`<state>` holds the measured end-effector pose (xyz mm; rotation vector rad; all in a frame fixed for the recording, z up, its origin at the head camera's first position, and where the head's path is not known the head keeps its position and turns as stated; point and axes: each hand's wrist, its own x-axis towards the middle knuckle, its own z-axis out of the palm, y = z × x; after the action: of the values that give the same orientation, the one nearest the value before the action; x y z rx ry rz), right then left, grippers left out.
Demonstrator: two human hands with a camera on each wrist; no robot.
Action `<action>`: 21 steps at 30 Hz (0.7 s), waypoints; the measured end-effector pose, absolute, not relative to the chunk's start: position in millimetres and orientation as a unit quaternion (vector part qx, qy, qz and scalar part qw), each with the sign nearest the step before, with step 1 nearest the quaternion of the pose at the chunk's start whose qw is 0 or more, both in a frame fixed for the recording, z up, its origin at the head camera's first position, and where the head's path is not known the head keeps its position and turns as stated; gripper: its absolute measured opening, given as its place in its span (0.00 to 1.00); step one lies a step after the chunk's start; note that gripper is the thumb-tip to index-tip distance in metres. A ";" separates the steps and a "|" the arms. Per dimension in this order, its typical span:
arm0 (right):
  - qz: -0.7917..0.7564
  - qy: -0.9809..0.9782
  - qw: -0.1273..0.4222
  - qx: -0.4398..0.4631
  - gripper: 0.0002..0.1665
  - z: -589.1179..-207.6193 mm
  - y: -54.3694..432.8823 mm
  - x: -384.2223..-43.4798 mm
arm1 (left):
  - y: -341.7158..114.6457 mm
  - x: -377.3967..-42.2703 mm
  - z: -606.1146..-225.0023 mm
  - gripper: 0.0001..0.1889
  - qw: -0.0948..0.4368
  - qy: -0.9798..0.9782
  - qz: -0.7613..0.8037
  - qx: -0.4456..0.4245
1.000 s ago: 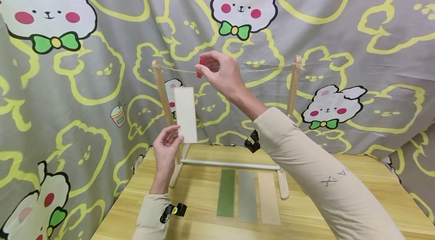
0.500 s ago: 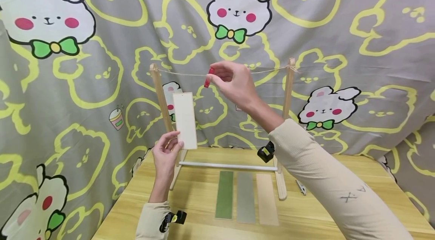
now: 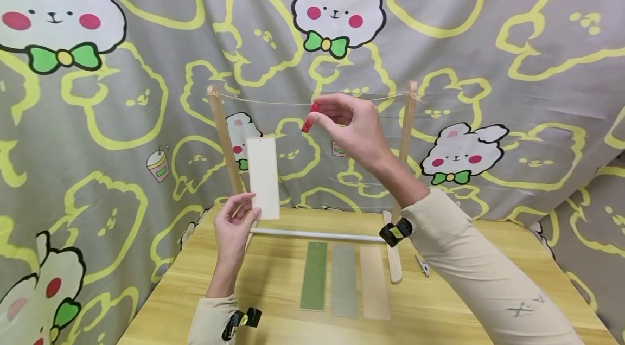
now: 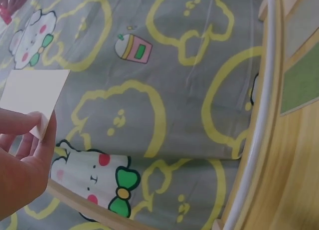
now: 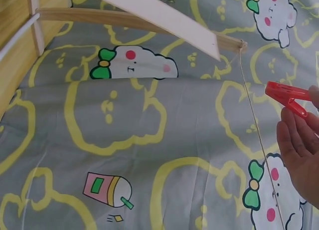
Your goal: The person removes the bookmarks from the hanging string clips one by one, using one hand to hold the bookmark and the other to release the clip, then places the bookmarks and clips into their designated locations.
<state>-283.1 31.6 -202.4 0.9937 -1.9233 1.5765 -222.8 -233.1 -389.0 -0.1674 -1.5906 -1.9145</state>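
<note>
In the head view my left hand [image 3: 233,225] pinches the lower left edge of a cream rectangular card [image 3: 263,179], held upright with a tiny hole near its top. My right hand [image 3: 354,125] pinches a red clothespin [image 3: 310,119] between thumb and fingers, at the middle of a thin string [image 3: 263,101]. The right wrist view shows the clothespin [image 5: 286,94] from the side, its handles in the fingers [image 5: 294,135]. That string runs between two wooden posts [image 3: 406,128]; the card hangs below it, near the left post.
Green [image 3: 313,277], grey [image 3: 344,280] and beige [image 3: 374,282] cards lie in a row on the wooden table [image 3: 263,301]. A white rod [image 3: 317,235] joins the stand's feet. Right of the stand lies a silver clip [image 3: 422,266]. A patterned curtain [image 3: 273,30] hangs behind.
My right hand has moved right and slightly down along the string with the red clothespin. The left hand still holds the cream card, slightly lower. The silver clip has come into view.
</note>
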 end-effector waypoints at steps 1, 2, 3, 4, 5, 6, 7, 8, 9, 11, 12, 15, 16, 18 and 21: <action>0.574 -0.698 0.227 0.363 0.18 -203.0 31.7 -282.5 | -233.9 -221.6 -389.9 0.19 0.320 -0.604 -0.728 -0.063; 0.576 -0.697 0.224 0.364 0.18 -203.9 32.1 -281.7 | -234.2 -220.3 -390.6 0.19 0.321 -0.602 -0.728 -0.062; 0.577 -0.696 0.223 0.365 0.18 -205.1 32.6 -281.2 | -234.4 -219.4 -391.2 0.19 0.322 -0.602 -0.728 -0.062; 0.578 -0.694 0.223 0.366 0.17 -206.5 33.6 -280.8 | -234.6 -218.7 -391.7 0.19 0.323 -0.602 -0.728 -0.062; 0.579 -0.693 0.223 0.367 0.17 -208.0 34.9 -280.1 | -234.8 -218.2 -392.0 0.19 0.323 -0.602 -0.728 -0.064; 0.580 -0.692 0.223 0.368 0.17 -209.7 36.5 -279.5 | -234.8 -217.7 -392.1 0.19 0.324 -0.602 -0.727 -0.066; 0.581 -0.691 0.223 0.367 0.17 -211.6 38.2 -278.8 | -234.7 -217.2 -392.2 0.19 0.324 -0.602 -0.726 -0.068; 0.582 -0.691 0.222 0.367 0.17 -213.4 40.0 -277.9 | -234.5 -216.7 -392.3 0.19 0.323 -0.603 -0.726 -0.070; 0.583 -0.690 0.222 0.367 0.17 -215.4 41.7 -277.2 | -234.2 -216.1 -392.4 0.19 0.323 -0.605 -0.724 -0.071; 0.585 -0.689 0.220 0.366 0.17 -219.1 45.5 -274.8 | -233.3 -214.9 -393.0 0.19 0.322 -0.608 -0.722 -0.073; 0.586 -0.690 0.219 0.364 0.17 -221.1 47.3 -273.7 | -232.6 -214.1 -393.3 0.18 0.321 -0.609 -0.721 -0.074; 0.586 -0.691 0.221 0.360 0.17 -226.5 52.6 -270.2 | -230.0 -211.8 -394.6 0.18 0.318 -0.612 -0.720 -0.075; 0.586 -0.692 0.223 0.358 0.17 -228.1 54.3 -268.9 | -228.9 -211.0 -395.2 0.18 0.317 -0.614 -0.719 -0.074; 0.588 -0.690 0.228 0.355 0.17 -231.5 57.4 -267.4 | -226.3 -209.2 -396.8 0.18 0.314 -0.615 -0.720 -0.072; 0.590 -0.687 0.235 0.354 0.17 -235.4 61.1 -264.2 | -223.5 -205.9 -399.6 0.18 0.311 -0.615 -0.722 -0.064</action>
<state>-264.2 61.1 -235.4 0.9701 -1.8843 1.6197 -205.9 -223.5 -399.6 -0.1700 -1.6238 -1.9050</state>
